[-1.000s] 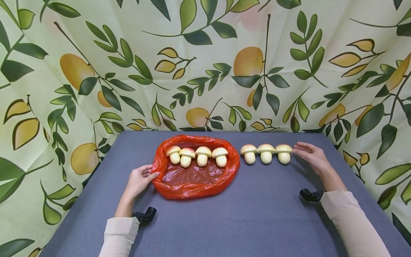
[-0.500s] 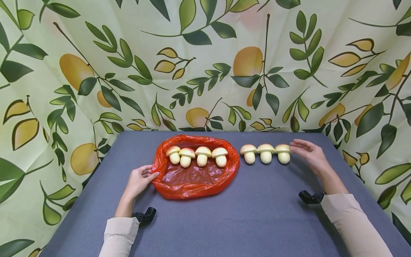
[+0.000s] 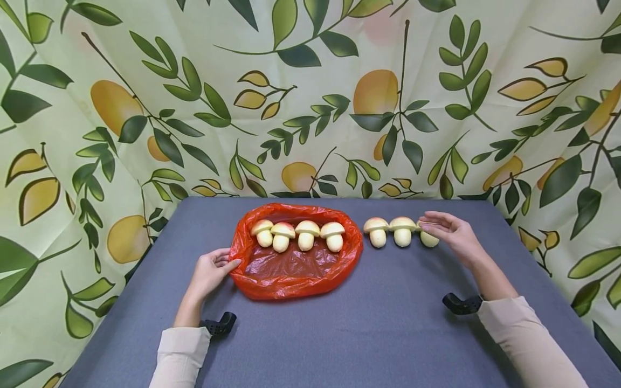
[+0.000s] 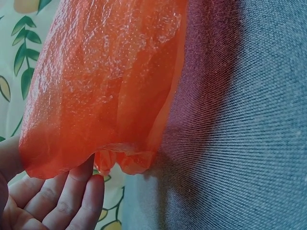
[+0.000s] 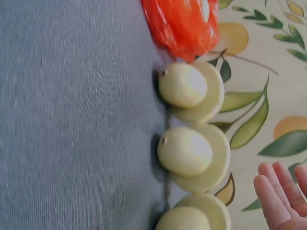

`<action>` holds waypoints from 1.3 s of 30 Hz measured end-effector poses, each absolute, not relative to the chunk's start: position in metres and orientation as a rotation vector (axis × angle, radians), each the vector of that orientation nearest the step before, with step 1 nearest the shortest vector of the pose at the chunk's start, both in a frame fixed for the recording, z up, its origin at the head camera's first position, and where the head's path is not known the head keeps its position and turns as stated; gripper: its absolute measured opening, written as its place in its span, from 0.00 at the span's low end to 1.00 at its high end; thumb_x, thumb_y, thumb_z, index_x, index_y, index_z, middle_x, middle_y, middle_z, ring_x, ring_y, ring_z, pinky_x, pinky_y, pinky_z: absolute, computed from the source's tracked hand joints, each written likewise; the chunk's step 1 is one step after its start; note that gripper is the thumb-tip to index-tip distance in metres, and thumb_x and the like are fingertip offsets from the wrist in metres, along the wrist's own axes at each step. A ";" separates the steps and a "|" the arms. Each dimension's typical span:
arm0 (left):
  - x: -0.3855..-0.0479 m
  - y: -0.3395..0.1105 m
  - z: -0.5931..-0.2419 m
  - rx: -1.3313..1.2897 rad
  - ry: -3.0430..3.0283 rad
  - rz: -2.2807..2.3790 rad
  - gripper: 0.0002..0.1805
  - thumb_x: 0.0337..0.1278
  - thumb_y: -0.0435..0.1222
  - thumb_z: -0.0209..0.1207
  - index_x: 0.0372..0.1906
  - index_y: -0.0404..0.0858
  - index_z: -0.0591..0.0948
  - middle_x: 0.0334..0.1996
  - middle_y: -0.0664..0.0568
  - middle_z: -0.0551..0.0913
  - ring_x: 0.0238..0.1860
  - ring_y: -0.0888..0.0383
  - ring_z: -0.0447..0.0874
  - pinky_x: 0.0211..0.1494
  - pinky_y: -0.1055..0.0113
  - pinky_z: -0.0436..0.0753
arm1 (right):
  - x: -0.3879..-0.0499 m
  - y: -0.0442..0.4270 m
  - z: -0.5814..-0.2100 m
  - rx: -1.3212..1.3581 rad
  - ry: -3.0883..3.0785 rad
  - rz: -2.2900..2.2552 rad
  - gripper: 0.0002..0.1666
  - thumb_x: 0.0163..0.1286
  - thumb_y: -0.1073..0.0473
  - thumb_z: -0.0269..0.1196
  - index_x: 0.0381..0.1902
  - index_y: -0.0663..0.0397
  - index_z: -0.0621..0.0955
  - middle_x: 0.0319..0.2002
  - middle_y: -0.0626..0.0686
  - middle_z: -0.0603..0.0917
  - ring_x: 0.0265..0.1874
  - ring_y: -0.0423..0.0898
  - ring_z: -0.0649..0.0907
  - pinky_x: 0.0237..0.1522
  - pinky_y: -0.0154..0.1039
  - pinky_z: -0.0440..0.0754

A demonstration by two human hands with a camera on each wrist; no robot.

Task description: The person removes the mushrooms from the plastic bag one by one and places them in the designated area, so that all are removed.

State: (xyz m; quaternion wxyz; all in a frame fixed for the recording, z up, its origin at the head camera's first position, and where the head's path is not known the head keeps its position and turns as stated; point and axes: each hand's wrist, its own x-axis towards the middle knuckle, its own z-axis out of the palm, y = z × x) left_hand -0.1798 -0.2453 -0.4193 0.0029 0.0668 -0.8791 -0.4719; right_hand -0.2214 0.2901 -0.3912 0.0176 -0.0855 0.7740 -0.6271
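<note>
Four pale mushrooms (image 3: 306, 238) with reddish-topped caps stand in a row inside a red plastic bag (image 3: 290, 291), whose mouth is spread wide toward the head camera. Three more mushrooms (image 3: 402, 235) are lined up just beside the bag, to its right, on the grey-blue surface (image 3: 339, 345), caps at the far side and rounded stems toward the person. The left hand (image 3: 211, 274) has its grip on the bag's left edge, pinching the thin plastic between thumb and fingers; the left wrist view shows the thumb at one side of the sheet and fingertips at the other. The right hand (image 3: 456, 238) holds nothing: its fingers are extended, and in the head view they cover part of the rightmost mushroom (image 3: 429, 240). The right wrist view shows those fingers apart from the mushrooms. Pale sleeves (image 3: 183, 350) reach both wrists, each with a black device (image 3: 220, 325). Behind the surface hangs a cloth (image 3: 310, 81) printed with leaves and yellow-orange fruit.
</note>
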 end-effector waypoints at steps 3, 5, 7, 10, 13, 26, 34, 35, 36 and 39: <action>-0.180 -0.245 -0.419 0.205 -2.754 -1.476 0.22 0.57 0.33 0.63 0.55 0.26 0.78 0.45 0.34 0.85 0.33 0.77 0.76 0.37 0.84 0.75 | -0.220 0.283 -0.390 -0.313 2.370 -1.971 0.17 0.68 0.63 0.61 0.50 0.38 0.75 0.43 0.29 0.85 0.43 0.22 0.83 0.45 0.17 0.76; -0.180 -0.245 -0.419 0.202 -2.752 -1.478 0.22 0.57 0.33 0.63 0.55 0.26 0.77 0.44 0.34 0.85 0.32 0.78 0.76 0.37 0.84 0.75 | -0.219 0.278 -0.390 -0.337 2.359 -1.975 0.16 0.68 0.63 0.61 0.50 0.39 0.76 0.44 0.30 0.85 0.44 0.23 0.83 0.45 0.17 0.77; -0.180 -0.245 -0.419 0.199 -2.752 -1.481 0.22 0.57 0.33 0.63 0.55 0.25 0.77 0.44 0.34 0.85 0.31 0.78 0.75 0.37 0.84 0.75 | -0.218 0.272 -0.390 -0.352 2.344 -1.984 0.16 0.67 0.64 0.61 0.51 0.43 0.76 0.44 0.31 0.85 0.44 0.24 0.83 0.44 0.18 0.78; -0.180 -0.245 -0.420 0.196 -2.751 -1.485 0.22 0.57 0.33 0.63 0.55 0.25 0.77 0.45 0.34 0.85 0.31 0.79 0.75 0.37 0.84 0.75 | -0.217 0.265 -0.391 -0.388 2.332 -1.990 0.19 0.67 0.64 0.62 0.55 0.55 0.75 0.45 0.32 0.86 0.44 0.25 0.84 0.44 0.19 0.78; -0.180 -0.246 -0.419 0.195 -2.750 -1.484 0.22 0.57 0.33 0.63 0.55 0.25 0.77 0.45 0.34 0.85 0.32 0.79 0.75 0.38 0.85 0.75 | -0.217 0.257 -0.393 -0.444 2.316 -1.998 0.23 0.66 0.66 0.62 0.58 0.67 0.72 0.45 0.34 0.86 0.43 0.27 0.85 0.45 0.21 0.79; -0.180 -0.246 -0.418 0.193 -2.749 -1.468 0.23 0.57 0.34 0.64 0.55 0.26 0.78 0.45 0.34 0.85 0.33 0.76 0.77 0.37 0.84 0.76 | -0.215 0.228 -0.394 -0.512 2.275 -1.913 0.24 0.67 0.66 0.61 0.59 0.70 0.70 0.46 0.32 0.84 0.47 0.29 0.84 0.47 0.22 0.80; -0.179 -0.246 -0.419 0.188 -2.749 -1.467 0.22 0.57 0.33 0.63 0.55 0.26 0.78 0.45 0.33 0.85 0.34 0.75 0.77 0.37 0.84 0.76 | -0.218 0.212 -0.401 -0.559 2.271 -1.894 0.28 0.66 0.68 0.61 0.59 0.80 0.67 0.44 0.30 0.84 0.46 0.29 0.84 0.46 0.24 0.81; -0.179 -0.246 -0.419 0.188 -2.750 -1.466 0.22 0.57 0.33 0.63 0.55 0.26 0.78 0.45 0.33 0.85 0.34 0.75 0.77 0.38 0.84 0.75 | -0.218 0.210 -0.402 -0.563 2.266 -1.893 0.28 0.66 0.68 0.60 0.59 0.81 0.67 0.44 0.30 0.84 0.46 0.29 0.84 0.46 0.24 0.81; -0.179 -0.246 -0.419 0.188 -2.748 -1.467 0.22 0.57 0.33 0.63 0.55 0.26 0.78 0.45 0.33 0.85 0.33 0.76 0.77 0.38 0.84 0.75 | -0.219 0.208 -0.402 -0.563 2.262 -1.890 0.29 0.66 0.68 0.61 0.59 0.81 0.67 0.44 0.29 0.84 0.46 0.29 0.84 0.46 0.24 0.81; -0.179 -0.245 -0.418 0.183 -2.743 -1.469 0.22 0.57 0.33 0.63 0.55 0.25 0.78 0.44 0.33 0.85 0.33 0.76 0.77 0.37 0.84 0.75 | -0.219 0.201 -0.404 -0.568 2.243 -1.890 0.30 0.66 0.68 0.61 0.60 0.82 0.66 0.44 0.29 0.84 0.46 0.29 0.84 0.47 0.24 0.81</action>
